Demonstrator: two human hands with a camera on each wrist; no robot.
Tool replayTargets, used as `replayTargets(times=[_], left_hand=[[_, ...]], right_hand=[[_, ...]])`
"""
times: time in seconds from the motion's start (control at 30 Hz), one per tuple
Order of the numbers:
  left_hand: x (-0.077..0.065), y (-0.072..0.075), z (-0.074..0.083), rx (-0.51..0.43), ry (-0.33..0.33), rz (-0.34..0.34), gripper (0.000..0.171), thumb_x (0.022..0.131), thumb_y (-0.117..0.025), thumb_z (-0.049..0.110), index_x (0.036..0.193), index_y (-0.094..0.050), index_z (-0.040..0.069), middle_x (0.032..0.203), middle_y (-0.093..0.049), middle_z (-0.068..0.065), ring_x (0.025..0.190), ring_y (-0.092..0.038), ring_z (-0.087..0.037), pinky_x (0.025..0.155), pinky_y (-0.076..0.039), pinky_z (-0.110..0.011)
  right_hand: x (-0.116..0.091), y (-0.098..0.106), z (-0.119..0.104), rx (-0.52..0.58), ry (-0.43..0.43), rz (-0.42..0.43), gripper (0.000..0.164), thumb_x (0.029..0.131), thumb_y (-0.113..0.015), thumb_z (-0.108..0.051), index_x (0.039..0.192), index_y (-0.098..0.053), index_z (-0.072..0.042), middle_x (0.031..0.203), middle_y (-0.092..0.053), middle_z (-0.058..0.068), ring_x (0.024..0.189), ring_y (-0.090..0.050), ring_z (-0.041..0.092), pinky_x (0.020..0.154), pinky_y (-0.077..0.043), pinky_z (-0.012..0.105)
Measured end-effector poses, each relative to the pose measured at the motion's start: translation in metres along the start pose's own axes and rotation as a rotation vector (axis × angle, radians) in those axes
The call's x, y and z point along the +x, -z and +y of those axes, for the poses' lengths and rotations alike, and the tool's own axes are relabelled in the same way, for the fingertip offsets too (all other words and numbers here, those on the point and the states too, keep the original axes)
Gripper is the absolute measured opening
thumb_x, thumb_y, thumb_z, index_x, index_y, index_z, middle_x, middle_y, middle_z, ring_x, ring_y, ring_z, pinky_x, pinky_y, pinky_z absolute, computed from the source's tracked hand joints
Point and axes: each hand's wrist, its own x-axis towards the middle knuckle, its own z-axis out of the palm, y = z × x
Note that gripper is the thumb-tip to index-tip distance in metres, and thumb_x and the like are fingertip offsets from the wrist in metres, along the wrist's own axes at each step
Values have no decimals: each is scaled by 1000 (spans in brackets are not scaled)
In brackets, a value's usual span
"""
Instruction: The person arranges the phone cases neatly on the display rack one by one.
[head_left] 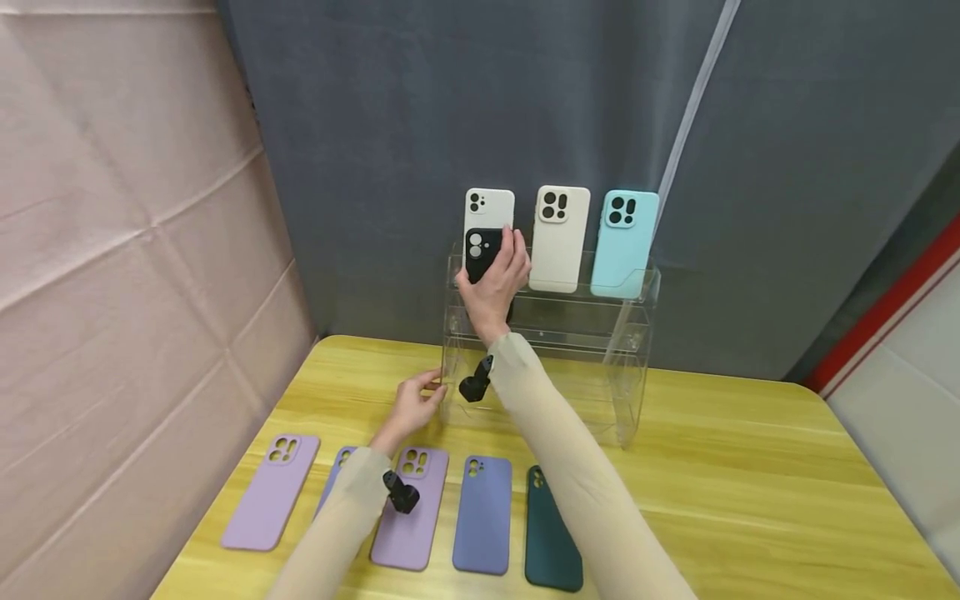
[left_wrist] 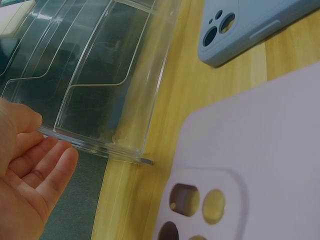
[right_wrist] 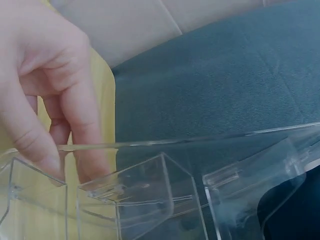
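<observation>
Fingers and thumb of my right hand [head_left: 497,279] grip the sides of a black phone case [head_left: 480,243]. It overlaps the lower part of a white phone case [head_left: 501,202] at the left of the clear display stand [head_left: 551,337]. The black case's rounded lower corner [right_wrist: 290,210] shows through the plastic in the right wrist view. My left hand [head_left: 416,402] holds the stand's left side low down, thumb and fingertips at its edge. This hand [left_wrist: 30,170] also shows in the left wrist view. A cream case [head_left: 562,242] and a light blue case [head_left: 626,242] stand along the top tier.
On the yellow wood-grain table [head_left: 750,475] lie two lilac cases [head_left: 272,500], a partly hidden blue-purple case [head_left: 333,475], another blue-purple case [head_left: 482,521] and a dark green one [head_left: 551,542] under my right sleeve. A grey curtain [head_left: 420,100] hangs behind the stand.
</observation>
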Motion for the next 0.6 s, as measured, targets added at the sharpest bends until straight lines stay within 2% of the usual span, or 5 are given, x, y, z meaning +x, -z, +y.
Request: replayTargets(times=[0.33, 0.6], left_hand=[[-1, 0, 0, 9, -7, 4, 34, 88, -59, -3, 120, -56, -12, 118, -58, -28, 97, -62, -36, 75, -56, -36], [-2, 2, 3, 16, -4, 5, 34, 89, -59, -1, 122, -56, -10, 119, -58, -27, 98, -61, -35, 76, -56, -38]], right_hand=[[-15, -3, -2, -40, -37, -21, 86, 71, -75, -18, 143, -29, -8, 140, -32, 17, 122, -32, 33, 100, -30, 45], [-19, -2, -9, -87, -93, -59, 90, 72, -78, -21, 144, -27, -8, 141, -30, 15, 123, -31, 31, 103, -29, 45]])
